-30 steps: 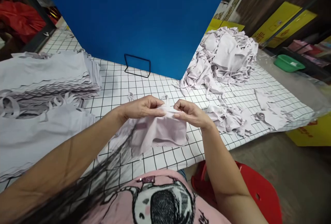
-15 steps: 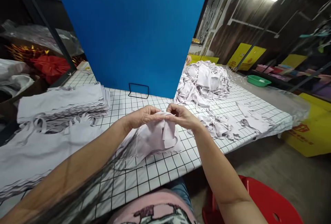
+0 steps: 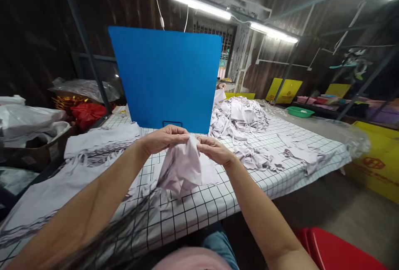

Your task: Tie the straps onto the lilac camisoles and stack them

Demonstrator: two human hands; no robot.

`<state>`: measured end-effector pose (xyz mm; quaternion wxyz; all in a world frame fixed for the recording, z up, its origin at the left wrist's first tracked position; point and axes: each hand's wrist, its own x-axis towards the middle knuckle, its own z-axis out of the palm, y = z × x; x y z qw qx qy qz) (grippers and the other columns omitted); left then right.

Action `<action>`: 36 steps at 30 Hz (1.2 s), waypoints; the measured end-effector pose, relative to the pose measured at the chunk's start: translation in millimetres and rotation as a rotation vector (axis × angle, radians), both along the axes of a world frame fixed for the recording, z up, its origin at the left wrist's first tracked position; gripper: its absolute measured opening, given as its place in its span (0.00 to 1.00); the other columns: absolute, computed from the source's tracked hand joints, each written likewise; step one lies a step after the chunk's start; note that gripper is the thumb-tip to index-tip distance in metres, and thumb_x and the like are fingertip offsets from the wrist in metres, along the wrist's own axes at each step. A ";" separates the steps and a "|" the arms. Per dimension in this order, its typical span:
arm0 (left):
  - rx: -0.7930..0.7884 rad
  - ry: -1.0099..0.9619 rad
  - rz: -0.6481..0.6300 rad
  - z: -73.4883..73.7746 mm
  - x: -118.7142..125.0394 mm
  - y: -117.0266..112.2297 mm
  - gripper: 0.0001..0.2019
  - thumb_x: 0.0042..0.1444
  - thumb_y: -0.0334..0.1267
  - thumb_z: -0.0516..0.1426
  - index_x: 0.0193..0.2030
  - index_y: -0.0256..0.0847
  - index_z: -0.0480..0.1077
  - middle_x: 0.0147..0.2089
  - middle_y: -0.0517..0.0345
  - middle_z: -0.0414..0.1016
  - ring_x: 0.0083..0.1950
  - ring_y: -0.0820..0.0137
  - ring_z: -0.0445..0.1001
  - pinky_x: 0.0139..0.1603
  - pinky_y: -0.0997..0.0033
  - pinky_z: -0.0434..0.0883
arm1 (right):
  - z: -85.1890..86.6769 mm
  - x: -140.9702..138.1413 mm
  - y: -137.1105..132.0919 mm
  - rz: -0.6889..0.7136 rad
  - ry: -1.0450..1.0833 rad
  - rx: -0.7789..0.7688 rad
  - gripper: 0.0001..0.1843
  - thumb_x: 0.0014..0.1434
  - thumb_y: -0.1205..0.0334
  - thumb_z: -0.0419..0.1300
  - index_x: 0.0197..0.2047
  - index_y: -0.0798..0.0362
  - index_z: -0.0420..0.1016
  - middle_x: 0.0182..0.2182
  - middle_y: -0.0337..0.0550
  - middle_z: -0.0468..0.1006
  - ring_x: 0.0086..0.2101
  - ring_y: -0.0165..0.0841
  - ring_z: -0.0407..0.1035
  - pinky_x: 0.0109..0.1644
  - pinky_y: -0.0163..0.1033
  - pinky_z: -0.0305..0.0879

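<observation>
A pale pinkish-white piece of fabric point(image 3: 182, 168) hangs between my two hands, above the near part of the table. My left hand point(image 3: 166, 139) pinches its top edge from the left. On the other side, the fingers of my right hand point(image 3: 215, 149) are closed on the same edge. Folds hide what kind of garment it is. Behind and below it, more light cloth point(image 3: 208, 170) lies on the grid-patterned tablecloth point(image 3: 224, 199). To the left rest stacks of similar cloth pieces point(image 3: 102, 139), with straps showing on the nearer stack point(image 3: 59, 189).
An upright blue board point(image 3: 168, 79) stands across the table. Right of it lies a heap of loose fabric point(image 3: 243, 114), with another person's hand point(image 3: 222, 86) behind. Smaller scraps point(image 3: 257, 158) lie nearer. A red stool point(image 3: 339, 249) stands at lower right, and a green basin point(image 3: 300, 112) farther back.
My view has tilted up, showing the board's top and the ceiling lights. The fabric between my hands now hangs more loosely and spread out, and my fingertips have moved slightly apart.
</observation>
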<state>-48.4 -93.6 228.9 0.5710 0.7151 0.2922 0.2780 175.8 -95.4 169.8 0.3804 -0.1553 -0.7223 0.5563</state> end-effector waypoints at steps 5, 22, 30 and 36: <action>0.241 -0.043 0.427 -10.2 -3.4 -21.8 0.12 0.49 0.45 0.67 0.29 0.36 0.76 0.26 0.56 0.73 0.25 0.75 0.66 0.24 0.79 0.62 | 8.1 -8.1 -14.9 -0.152 0.084 0.025 0.19 0.60 0.46 0.62 0.31 0.53 0.66 0.25 0.33 0.59 0.26 0.25 0.53 0.30 0.32 0.52; 0.023 -0.068 0.390 2.3 -2.9 -56.4 0.25 0.34 0.52 0.73 0.31 0.34 0.75 0.31 0.56 0.74 0.33 0.71 0.71 0.36 0.69 0.70 | 22.0 -3.4 -61.7 -0.128 -0.048 -0.073 0.21 0.54 0.50 0.69 0.46 0.52 0.72 0.36 0.40 0.74 0.31 0.27 0.69 0.31 0.30 0.65; 0.132 -0.327 0.527 51.6 -46.3 -55.1 0.25 0.35 0.46 0.74 0.34 0.35 0.70 0.32 0.60 0.69 0.34 0.74 0.64 0.34 0.73 0.66 | 15.9 69.7 -96.9 -0.147 -0.233 -0.015 0.19 0.57 0.52 0.67 0.47 0.55 0.77 0.37 0.41 0.76 0.34 0.27 0.71 0.36 0.31 0.69; 0.173 -0.350 0.481 68.8 -64.5 -70.5 0.21 0.41 0.44 0.72 0.35 0.36 0.69 0.36 0.57 0.70 0.37 0.72 0.65 0.37 0.72 0.68 | 34.8 94.2 -120.8 -0.367 -0.366 0.180 0.18 0.59 0.50 0.64 0.48 0.52 0.80 0.45 0.45 0.76 0.44 0.33 0.70 0.47 0.38 0.70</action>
